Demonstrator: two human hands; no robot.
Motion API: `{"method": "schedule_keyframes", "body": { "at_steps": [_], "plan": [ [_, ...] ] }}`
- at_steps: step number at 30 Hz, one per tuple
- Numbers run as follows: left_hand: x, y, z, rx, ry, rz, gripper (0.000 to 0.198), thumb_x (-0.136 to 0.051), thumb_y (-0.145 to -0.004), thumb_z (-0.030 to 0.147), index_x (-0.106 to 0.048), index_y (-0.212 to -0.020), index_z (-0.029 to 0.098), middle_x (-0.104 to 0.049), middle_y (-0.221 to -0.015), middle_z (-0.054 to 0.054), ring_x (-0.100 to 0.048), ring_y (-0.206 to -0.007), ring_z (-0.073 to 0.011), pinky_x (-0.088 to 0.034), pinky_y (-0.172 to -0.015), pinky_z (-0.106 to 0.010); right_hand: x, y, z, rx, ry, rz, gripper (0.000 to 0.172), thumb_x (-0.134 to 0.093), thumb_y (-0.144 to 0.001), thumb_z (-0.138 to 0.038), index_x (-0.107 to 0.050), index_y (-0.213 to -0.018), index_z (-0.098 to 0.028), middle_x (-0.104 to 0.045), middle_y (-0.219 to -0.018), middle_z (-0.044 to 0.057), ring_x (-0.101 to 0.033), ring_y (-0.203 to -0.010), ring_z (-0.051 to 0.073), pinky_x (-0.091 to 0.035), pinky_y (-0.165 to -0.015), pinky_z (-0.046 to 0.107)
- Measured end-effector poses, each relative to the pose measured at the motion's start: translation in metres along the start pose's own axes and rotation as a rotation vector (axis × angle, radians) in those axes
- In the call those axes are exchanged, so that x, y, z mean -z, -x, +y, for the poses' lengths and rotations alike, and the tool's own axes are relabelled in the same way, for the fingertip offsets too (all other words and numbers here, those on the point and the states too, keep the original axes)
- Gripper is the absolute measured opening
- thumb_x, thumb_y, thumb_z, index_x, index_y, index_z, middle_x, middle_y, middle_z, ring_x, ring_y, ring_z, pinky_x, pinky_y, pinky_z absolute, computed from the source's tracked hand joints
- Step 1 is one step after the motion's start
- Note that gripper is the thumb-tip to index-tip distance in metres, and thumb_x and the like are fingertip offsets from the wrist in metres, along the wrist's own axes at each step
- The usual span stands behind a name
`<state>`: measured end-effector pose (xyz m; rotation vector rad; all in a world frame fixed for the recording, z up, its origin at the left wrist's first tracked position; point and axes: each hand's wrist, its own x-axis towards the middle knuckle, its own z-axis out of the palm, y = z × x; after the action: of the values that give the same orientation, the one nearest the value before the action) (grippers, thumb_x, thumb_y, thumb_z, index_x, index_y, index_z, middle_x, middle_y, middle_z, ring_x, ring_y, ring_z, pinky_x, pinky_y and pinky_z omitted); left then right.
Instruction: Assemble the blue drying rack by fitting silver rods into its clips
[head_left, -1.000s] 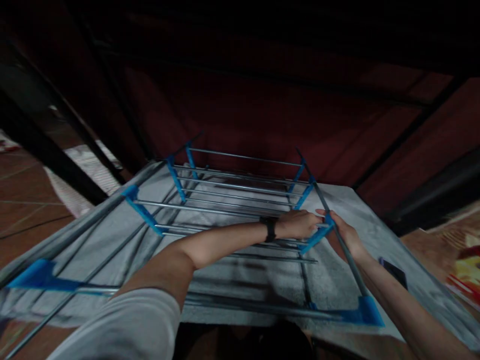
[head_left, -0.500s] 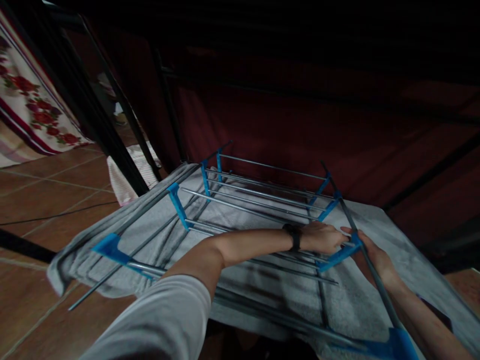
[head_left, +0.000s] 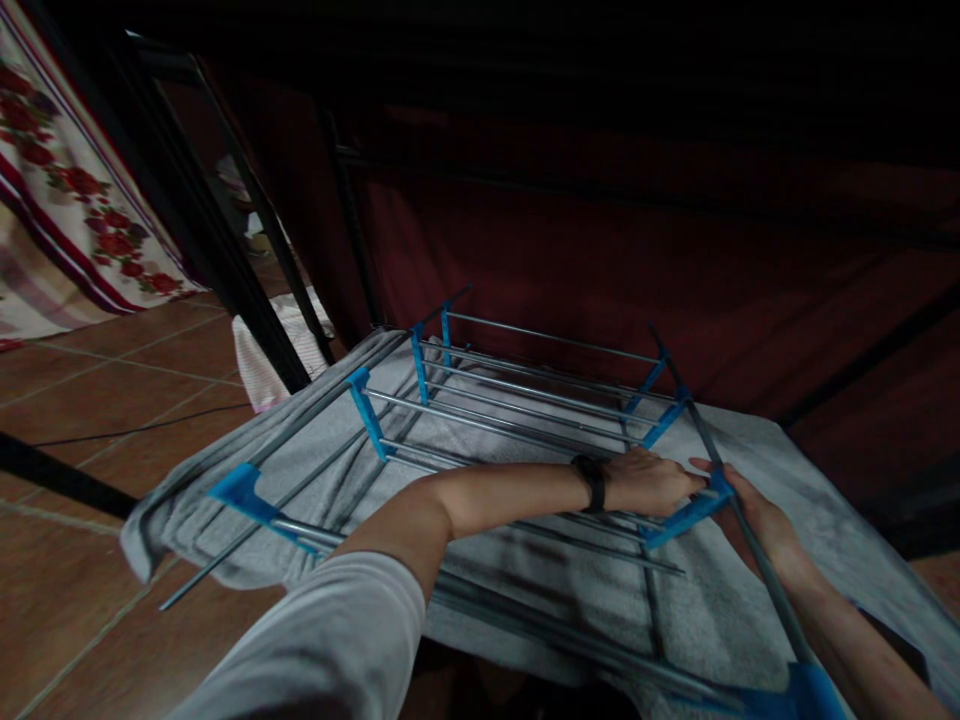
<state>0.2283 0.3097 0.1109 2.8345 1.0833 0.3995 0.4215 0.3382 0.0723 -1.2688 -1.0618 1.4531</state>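
- The rack (head_left: 540, 627), metal bars with blue joints, lies across the cloth-covered desk (head_left: 817, 500), from its near edge toward the far one.
- Much of it looks joined up: toward the far edge, several bars span between blue pieces on both sides, and a thick bar runs along the near edge.
- The left hand (head_left: 652, 482) is closed on a rod (head_left: 480, 421) where it meets the right bracket (head_left: 686, 516); the other end sits at the left bracket (head_left: 372, 418).
- The right hand (head_left: 769, 530) is wrapped round the right side pole (head_left: 763, 570), beside that bracket.
- That joint seems the unfinished one; fingers cover it, so whether the rod is seated cannot be told.
- Also seemingly left: a loose-looking rod (head_left: 630, 557) whose right end stops free, nearer the desk's near edge.
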Motion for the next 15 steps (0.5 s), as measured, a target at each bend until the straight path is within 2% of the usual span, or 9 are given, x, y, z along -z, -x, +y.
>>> {"method": "schedule_keyframes", "body": {
  "at_steps": [4, 7, 9, 11, 13, 15],
  "plan": [
    [0.003, 0.008, 0.001, -0.008, -0.092, 0.122, 0.042, -0.043, -0.094, 0.040, -0.053, -0.127, 0.016, -0.064, -0.113, -0.012, -0.061, -0.103, -0.0248, -0.047, -0.084, -0.037, 0.004, -0.002, 0.002, 0.018, 0.064, -0.018, 0.035, -0.061, -0.079, -0.048, -0.066, -0.099, -0.021, -0.072, -0.091, 0.005, -0.069, -0.092, 0.024, -0.058, -0.080, 0.035],
    [0.030, 0.041, -0.002, 0.028, -0.166, 0.181, 0.042, -0.043, -0.094, 0.042, -0.056, -0.123, 0.013, -0.063, -0.115, -0.013, -0.058, -0.106, -0.0231, -0.042, -0.093, -0.037, 0.003, 0.000, 0.001, 0.004, 0.106, -0.028, 0.035, -0.054, -0.085, -0.048, -0.065, -0.104, -0.022, -0.073, -0.091, 0.007, -0.069, -0.094, 0.024, -0.057, -0.082, 0.035],
    [0.062, 0.083, -0.012, 0.120, -0.201, 0.222, 0.038, -0.039, -0.097, 0.036, -0.058, -0.124, 0.017, -0.063, -0.115, -0.011, -0.058, -0.106, -0.0204, -0.040, -0.095, -0.036, 0.003, 0.001, 0.001, 0.001, 0.141, -0.014, 0.035, -0.050, -0.088, -0.047, -0.064, -0.107, -0.022, -0.073, -0.092, 0.008, -0.069, -0.095, 0.024, -0.056, -0.083, 0.035],
    [0.100, 0.141, -0.032, 0.291, -0.235, 0.302, 0.038, -0.038, -0.097, 0.034, -0.058, -0.125, 0.020, -0.063, -0.117, -0.009, -0.057, -0.107, -0.0201, -0.040, -0.095, -0.035, 0.004, 0.001, 0.002, 0.008, 0.169, 0.005, 0.035, -0.047, -0.090, -0.046, -0.062, -0.110, -0.021, -0.074, -0.093, 0.009, -0.069, -0.094, 0.023, -0.055, -0.086, 0.036],
    [0.137, 0.210, -0.063, 0.535, -0.258, 0.433, 0.041, -0.040, -0.095, 0.038, -0.058, -0.128, 0.019, -0.062, -0.121, -0.010, -0.055, -0.113, -0.0235, -0.040, -0.099, -0.038, 0.006, -0.001, 0.004, 0.016, 0.186, 0.012, 0.036, -0.047, -0.090, -0.045, -0.060, -0.113, -0.020, -0.074, -0.095, 0.009, -0.069, -0.094, 0.023, -0.054, -0.088, 0.036],
    [0.166, 0.281, -0.099, 0.841, -0.185, 0.520, 0.045, -0.047, -0.091, 0.045, -0.061, -0.124, 0.018, -0.064, -0.118, -0.010, -0.055, -0.113, -0.0266, -0.042, -0.099, -0.039, 0.007, -0.003, 0.004, 0.024, 0.201, 0.007, 0.037, -0.047, -0.091, -0.046, -0.059, -0.115, -0.020, -0.073, -0.097, 0.009, -0.069, -0.096, 0.022, -0.053, -0.090, 0.036]
  ]
}}
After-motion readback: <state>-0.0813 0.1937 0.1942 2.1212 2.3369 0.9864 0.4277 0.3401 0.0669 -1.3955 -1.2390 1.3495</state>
